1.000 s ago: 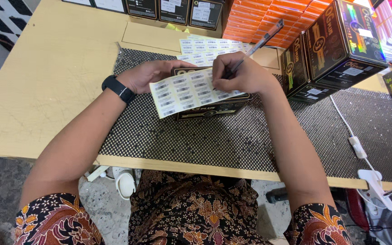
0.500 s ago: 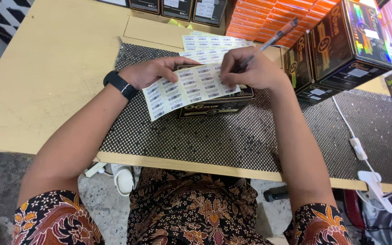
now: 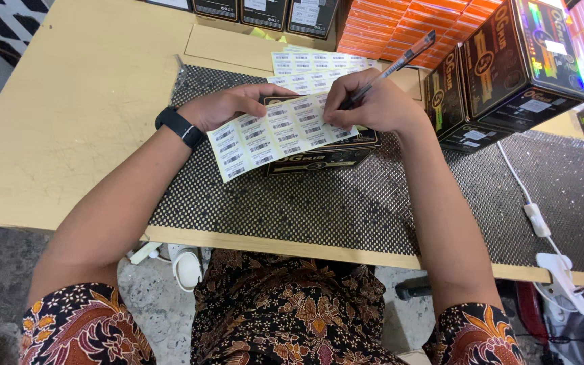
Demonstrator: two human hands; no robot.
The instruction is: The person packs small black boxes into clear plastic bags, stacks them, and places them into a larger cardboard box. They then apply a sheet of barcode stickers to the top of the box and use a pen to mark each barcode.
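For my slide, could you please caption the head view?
Left hand steadies a pale barcode-sticker sheet on a dark box; right hand holds a clear pen.

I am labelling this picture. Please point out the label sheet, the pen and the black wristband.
label sheet (image 3: 275,135), head view, middle of the sheet
pen (image 3: 400,64), head view, clear barrel
black wristband (image 3: 179,126), head view, band on the left wrist
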